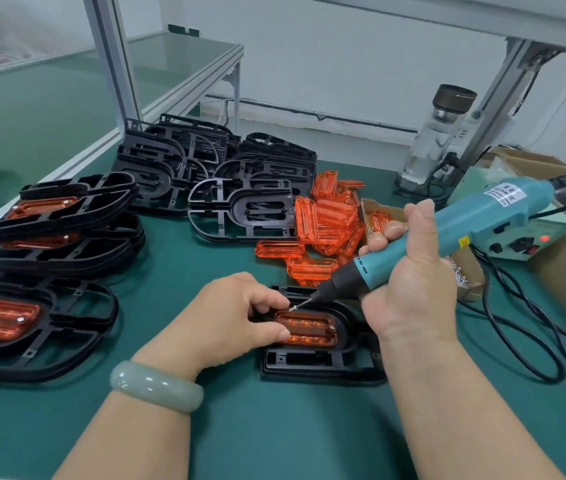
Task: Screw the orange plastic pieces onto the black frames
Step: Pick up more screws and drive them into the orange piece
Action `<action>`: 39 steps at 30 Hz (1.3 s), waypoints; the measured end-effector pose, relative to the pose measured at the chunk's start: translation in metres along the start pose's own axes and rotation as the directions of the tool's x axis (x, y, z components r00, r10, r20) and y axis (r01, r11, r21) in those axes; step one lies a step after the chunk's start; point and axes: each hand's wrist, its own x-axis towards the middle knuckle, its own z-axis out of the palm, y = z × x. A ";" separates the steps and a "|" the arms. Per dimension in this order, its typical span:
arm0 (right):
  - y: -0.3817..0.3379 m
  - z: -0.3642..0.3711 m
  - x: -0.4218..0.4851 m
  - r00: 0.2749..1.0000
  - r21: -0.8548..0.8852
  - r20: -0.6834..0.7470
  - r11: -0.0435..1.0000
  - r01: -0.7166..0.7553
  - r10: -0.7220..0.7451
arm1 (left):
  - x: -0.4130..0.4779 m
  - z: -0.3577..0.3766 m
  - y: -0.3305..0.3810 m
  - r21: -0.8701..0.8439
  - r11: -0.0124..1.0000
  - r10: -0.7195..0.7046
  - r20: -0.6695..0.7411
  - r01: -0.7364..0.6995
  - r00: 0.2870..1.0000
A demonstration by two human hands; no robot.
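A black frame [319,367] lies on the green mat in front of me with an orange plastic piece [309,329] seated in it. My left hand [229,317] pinches the left end of that orange piece with thumb and fingers. My right hand [409,282] grips a teal electric screwdriver [447,233]. Its bit carries a screw [293,307] just above the piece's upper left corner. Another screw [332,328] sits at the piece's right end.
Frames with orange pieces [49,216] are stacked at the left. Bare black frames [212,168] pile up behind, beside a heap of loose orange pieces [330,220]. At the right are a glass bottle [437,140], a power unit [530,244], cardboard boxes and black cables [530,344].
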 end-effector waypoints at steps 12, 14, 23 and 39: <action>0.008 0.010 -0.004 0.962 -0.165 0.271 0.983 0.077 -0.029 | 0.000 0.000 -0.004 0.073 0.997 -0.013 0.047 0.009 0.999; 0.009 0.012 -0.003 0.963 -0.172 0.267 0.982 0.074 -0.026 | 0.000 -0.001 -0.004 0.063 0.998 -0.020 0.046 0.017 0.999; 0.013 0.016 -0.002 0.955 -0.175 0.297 0.983 0.063 -0.008 | 0.000 0.000 -0.005 0.044 0.999 -0.028 0.039 0.026 0.999; 0.013 0.022 -0.006 0.916 -0.269 0.402 0.955 0.124 -0.005 | 0.000 0.000 -0.005 0.052 0.998 -0.028 0.037 0.026 0.999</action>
